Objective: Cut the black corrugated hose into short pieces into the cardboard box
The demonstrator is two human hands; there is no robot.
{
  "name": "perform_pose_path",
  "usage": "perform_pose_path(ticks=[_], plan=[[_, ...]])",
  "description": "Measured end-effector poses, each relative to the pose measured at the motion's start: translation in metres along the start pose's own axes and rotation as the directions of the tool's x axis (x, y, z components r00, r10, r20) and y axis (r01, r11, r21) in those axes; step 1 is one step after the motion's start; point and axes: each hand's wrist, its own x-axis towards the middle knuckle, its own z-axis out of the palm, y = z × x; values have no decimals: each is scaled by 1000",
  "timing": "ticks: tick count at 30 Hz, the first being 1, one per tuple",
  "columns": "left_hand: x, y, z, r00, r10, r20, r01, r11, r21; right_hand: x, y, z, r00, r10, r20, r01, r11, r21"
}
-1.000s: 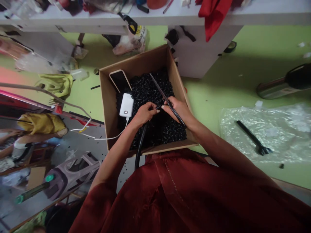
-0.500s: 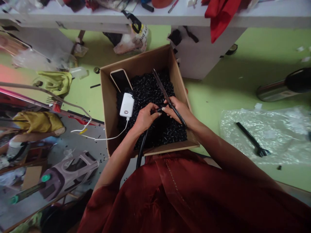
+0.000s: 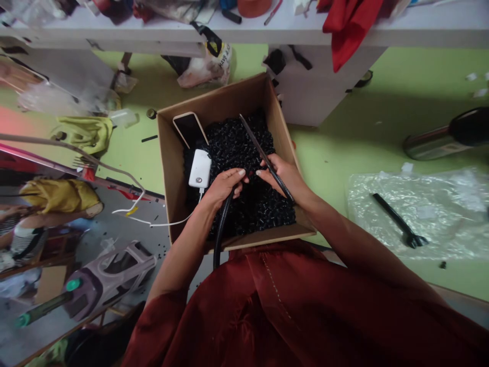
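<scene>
My left hand (image 3: pixel 226 186) is closed around a black corrugated tube (image 3: pixel 220 232) that runs down over the near wall of the cardboard box (image 3: pixel 166 173). Its thumb and fingertips point toward my right hand, and the tube's upper end is hidden by the fingers. Across my right hand (image 3: pixel 282 176) lies a long, thin dark tool (image 3: pixel 256 142) with a narrow tip pointing away from me; its exact kind is unclear. The right fingers are bent around it, thumb toward the left fingertips. Beneath both hands, many small black pieces (image 3: pixel 233 140) fill the box.
Inside the box at left are a phone (image 3: pixel 191 128) and a white power bank (image 3: pixel 200 168) with a white cable (image 3: pixel 168 224). A clear plastic sheet (image 3: pixel 451 204) carries a black split-ended tube (image 3: pixel 397 219). A metal flask (image 3: pixel 428 142) lies at right. Another person's arm (image 3: pixel 57 219) shows at left.
My left fingers have drawn slightly left, away from my right thumb, and the left thumb has straightened. The tube stretch that showed between the hands is out of sight.
</scene>
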Motion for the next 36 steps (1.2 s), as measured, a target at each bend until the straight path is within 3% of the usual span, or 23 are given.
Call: perform_pose_path(ticks=[5, 8, 14, 17, 21, 30, 36], plan=[[1, 2, -2, 998, 5, 66, 1, 997, -83, 0, -2, 0, 1000, -1, -13, 1, 1000, -14], [1, 0, -2, 999, 8, 51, -4, 997, -77, 0, -3, 0, 1000, 14, -11, -14, 1000, -7], [4, -6, 0, 988, 117, -105, -92, 972, 215, 0, 1, 1, 999, 28, 30, -31, 995, 98], [6, -10, 0, 969, 209, -128, -160, 935, 316, 1, 5, 2, 998, 33, 53, -42, 985, 168], [7, -13, -1, 955, 269, -122, -189, 875, 446, 2, 11, 4, 1000, -1, 24, -2, 990, 142], [4, -11, 1, 935, 326, -142, -178, 773, 609, 2, 6, 5, 998, -20, 66, 12, 993, 119], [2, -8, 3, 941, 309, -139, -156, 760, 631, 1, 2, 4, 997, -10, 73, 3, 996, 93]])
